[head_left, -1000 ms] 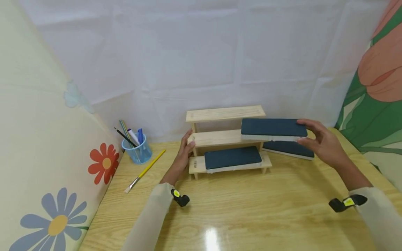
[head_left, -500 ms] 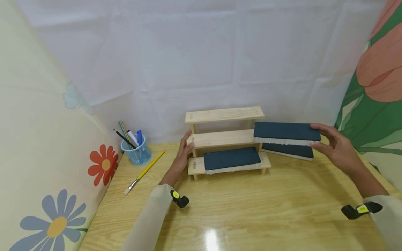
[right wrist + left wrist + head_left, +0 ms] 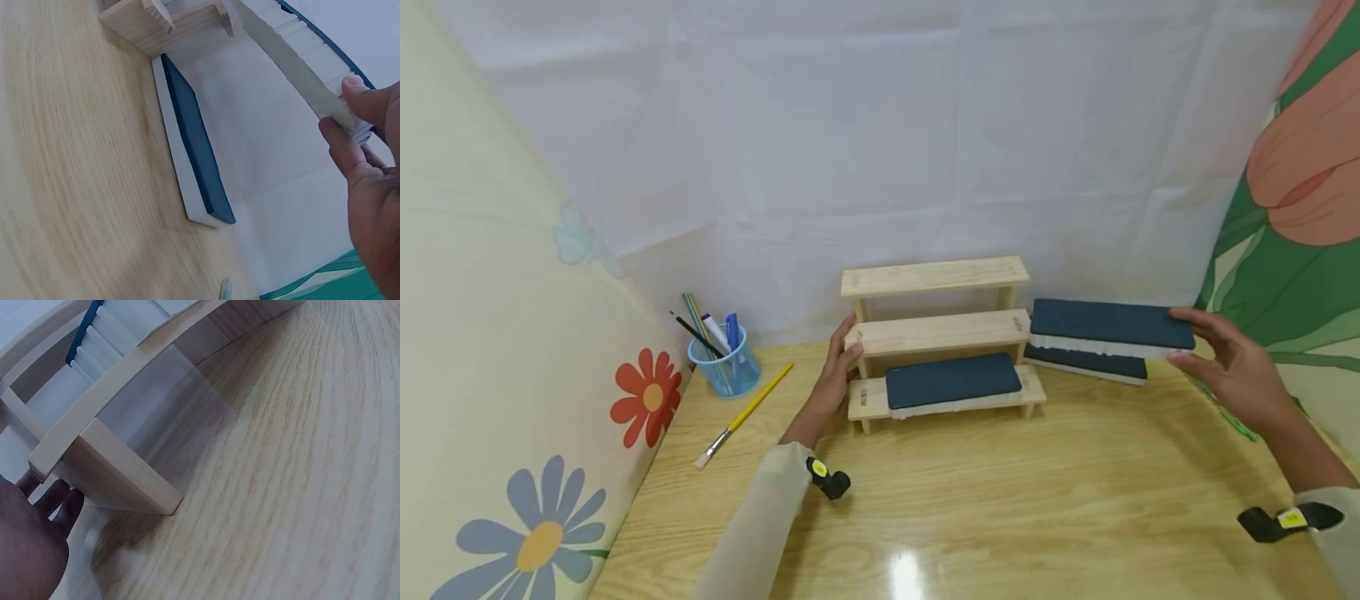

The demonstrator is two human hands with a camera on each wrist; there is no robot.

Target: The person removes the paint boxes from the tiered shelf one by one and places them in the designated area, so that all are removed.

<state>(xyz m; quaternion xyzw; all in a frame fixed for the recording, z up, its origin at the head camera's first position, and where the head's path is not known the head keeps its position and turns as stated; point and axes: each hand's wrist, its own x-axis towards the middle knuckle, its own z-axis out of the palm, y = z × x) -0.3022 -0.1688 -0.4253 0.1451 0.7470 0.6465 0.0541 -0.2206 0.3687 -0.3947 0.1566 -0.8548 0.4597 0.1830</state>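
My right hand (image 3: pixel 1240 375) pinches the right end of a flat box (image 3: pixel 1108 322) with a dark blue lid and white sides, thumb in front and fingers behind. The box hangs level in the air, just right of a three-step wooden stand (image 3: pixel 940 332). White ribbed sides show on this box in the right wrist view. At the stand's left end, my left hand (image 3: pixel 831 379) holds on, its thumb on the middle step. A similar blue-lidded box (image 3: pixel 953 381) lies on the lowest step. Below the held box, another one (image 3: pixel 197 144) lies on the table.
A light blue cup (image 3: pixel 726 367) with pens, a pencil and other sticks stands at the left. Beside it lies a yellow-handled paintbrush (image 3: pixel 747 410) on the wooden table (image 3: pixel 970 508). A white cloth (image 3: pixel 880 150) hangs behind the stand; floral panels flank both sides.
My right hand has carried the held box rightward and slightly down, away from over the middle step, whose right end now shows. The left hand stays at the stand.
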